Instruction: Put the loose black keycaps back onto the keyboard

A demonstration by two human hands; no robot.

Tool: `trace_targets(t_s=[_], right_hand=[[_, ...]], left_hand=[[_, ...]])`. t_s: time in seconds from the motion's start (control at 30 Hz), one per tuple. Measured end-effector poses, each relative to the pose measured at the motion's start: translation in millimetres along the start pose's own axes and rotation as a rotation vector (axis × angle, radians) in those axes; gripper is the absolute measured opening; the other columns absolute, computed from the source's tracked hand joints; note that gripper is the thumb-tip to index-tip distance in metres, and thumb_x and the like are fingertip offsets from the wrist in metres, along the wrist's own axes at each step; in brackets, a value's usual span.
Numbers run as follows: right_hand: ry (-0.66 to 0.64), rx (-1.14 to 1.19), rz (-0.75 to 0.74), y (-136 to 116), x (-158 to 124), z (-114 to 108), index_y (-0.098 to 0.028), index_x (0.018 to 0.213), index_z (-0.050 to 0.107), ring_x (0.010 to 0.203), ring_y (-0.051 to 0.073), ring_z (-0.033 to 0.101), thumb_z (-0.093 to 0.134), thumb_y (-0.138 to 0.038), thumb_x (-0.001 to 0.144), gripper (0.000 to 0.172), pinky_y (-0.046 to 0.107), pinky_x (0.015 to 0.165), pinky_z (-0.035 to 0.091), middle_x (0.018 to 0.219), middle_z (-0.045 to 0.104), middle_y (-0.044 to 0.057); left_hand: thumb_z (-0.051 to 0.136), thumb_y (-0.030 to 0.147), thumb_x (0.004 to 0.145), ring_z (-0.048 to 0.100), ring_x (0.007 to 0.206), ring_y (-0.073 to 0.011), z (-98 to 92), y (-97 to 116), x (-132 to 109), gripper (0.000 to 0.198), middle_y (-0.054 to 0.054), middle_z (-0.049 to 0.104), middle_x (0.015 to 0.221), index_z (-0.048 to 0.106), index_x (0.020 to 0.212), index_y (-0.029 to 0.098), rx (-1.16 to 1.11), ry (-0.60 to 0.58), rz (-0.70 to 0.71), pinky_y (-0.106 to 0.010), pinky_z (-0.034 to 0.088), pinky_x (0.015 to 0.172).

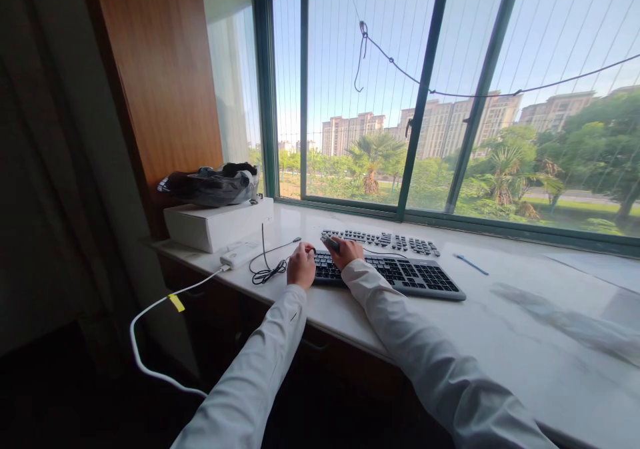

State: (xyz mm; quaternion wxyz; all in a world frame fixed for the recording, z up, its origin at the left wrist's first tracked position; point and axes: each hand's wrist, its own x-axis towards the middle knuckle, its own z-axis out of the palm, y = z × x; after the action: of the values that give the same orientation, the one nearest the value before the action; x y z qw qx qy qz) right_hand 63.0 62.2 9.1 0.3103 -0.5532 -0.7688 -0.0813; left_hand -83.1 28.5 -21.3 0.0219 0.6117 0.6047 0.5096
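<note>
A dark keyboard [421, 278] lies on the white countertop, its rows of black key positions facing up. My left hand [301, 266] is closed at the keyboard's left end, fingers curled; what it pinches, if anything, is hidden. My right hand [346, 253] is above the keyboard's left part, closed around a short dark grey object [330, 242] whose end points up and left. Behind the keyboard, many loose dark keycaps [415, 245] are laid out in rows. A thin black cable [270, 273] lies coiled to the left of my left hand.
Left on the counter [480, 329] are a white power strip [240, 254] with a white cord [145, 316] hanging down, and a white box [210, 226] under a dark plastic bag [215, 186]. A blue stick [472, 264] and clear plastic wrapping [565, 319] lie right. Windows stand behind.
</note>
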Motion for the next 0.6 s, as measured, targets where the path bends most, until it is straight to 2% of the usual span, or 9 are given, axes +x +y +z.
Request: trace_targets(t_s=[0.1,0.17,0.3,0.4,0.6], right_hand=[[-0.035,-0.034,-0.086,-0.9,-1.8,-0.1,-0.032,0.100,0.065,0.080,0.020,0.065,0.050,-0.046,0.086,0.024,0.025,0.066,0.037,0.083,0.072,0.001],[-0.058,-0.030,-0.152,0.0,-2.3,-0.2,-0.032,0.104,0.063,0.079,0.019,0.065,0.055,-0.036,0.083,0.023,0.025,0.065,0.037,0.083,0.072,0.000],[-0.116,0.005,-0.278,1.8,-2.6,0.1,-0.032,0.114,0.059,0.073,0.018,0.064,0.057,-0.025,0.079,0.036,0.025,0.063,0.036,0.082,0.071,0.000],[-0.101,0.049,-0.325,1.8,-2.7,0.2,-0.031,0.121,0.056,0.074,0.018,0.064,0.057,-0.021,0.077,0.045,0.024,0.064,0.036,0.084,0.071,0.000],[-0.100,0.041,-0.343,0.7,-3.2,1.9,-0.031,0.123,0.057,0.072,0.018,0.064,0.060,-0.021,0.076,0.048,0.024,0.064,0.037,0.084,0.071,0.001]], left_hand=[[0.048,0.019,0.089,0.063,0.094,-0.0193,0.1,-0.8,0.5,0.015,-0.007,0.068,0.099,0.058,0.100,0.019,-0.007,0.019,0.017,-0.031,0.047,0.087],[0.047,0.018,0.089,0.063,0.095,-0.0193,-1.1,0.0,0.1,0.017,-0.007,0.067,0.100,0.059,0.101,0.019,-0.009,0.026,0.020,-0.031,0.047,0.087],[0.044,0.015,0.090,0.062,0.099,-0.0177,-6.7,4.8,-2.0,0.022,-0.006,0.067,0.102,0.061,0.102,0.020,-0.024,0.019,0.050,-0.029,0.046,0.088],[0.043,0.014,0.090,0.062,0.099,-0.0167,-11.4,9.4,-3.6,0.026,-0.006,0.067,0.103,0.062,0.105,0.021,-0.030,0.007,0.060,-0.027,0.046,0.089],[0.045,0.028,0.093,0.063,0.096,-0.0175,-15.0,13.4,-4.8,0.023,-0.005,0.070,0.102,0.063,0.107,0.022,-0.031,-0.011,0.020,-0.027,0.045,0.085]])
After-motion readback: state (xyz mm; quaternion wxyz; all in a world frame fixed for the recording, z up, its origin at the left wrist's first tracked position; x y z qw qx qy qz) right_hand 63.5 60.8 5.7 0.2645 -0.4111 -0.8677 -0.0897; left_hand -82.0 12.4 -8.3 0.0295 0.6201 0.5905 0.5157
